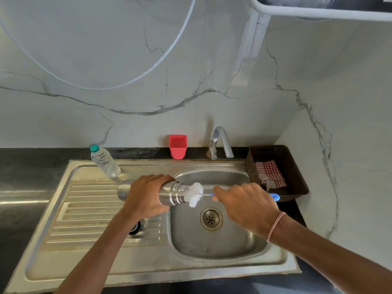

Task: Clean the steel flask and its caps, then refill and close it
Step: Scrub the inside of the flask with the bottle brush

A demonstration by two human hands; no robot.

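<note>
One cylindrical stainless-steel flask [171,193] lies on its side in the air, over the line where the drainboard meets the basin, with its threaded mouth pointing right. The left hand [146,194] grips its body with the fingers curled over the top. One bottle brush with white bristles and a blue handle [195,194] has its bristle head at the flask's mouth. The right hand [244,204] holds it with fingers clenched round the handle, whose blue end pokes out past the hand. That wrist wears one red-and-white thread band [275,225].

One small round black cap [135,228] sits on the drainboard, partly hidden by the left forearm. One clear plastic water bottle with a teal cap [105,162] stands at the back of the drainboard. Behind the basin are one coral-red plastic cup [178,146] and one chrome tap [220,141]. To the right, one dark brown basket [294,172] holds one red-and-white checked cloth [269,172].

The single-basin stainless-steel sink [89,257] has a ribbed drainboard and one round drain [211,218], set in a dark countertop [25,166] below a white grey-veined marble wall [127,60].

A small mark near the flask's base is too small to read.
</note>
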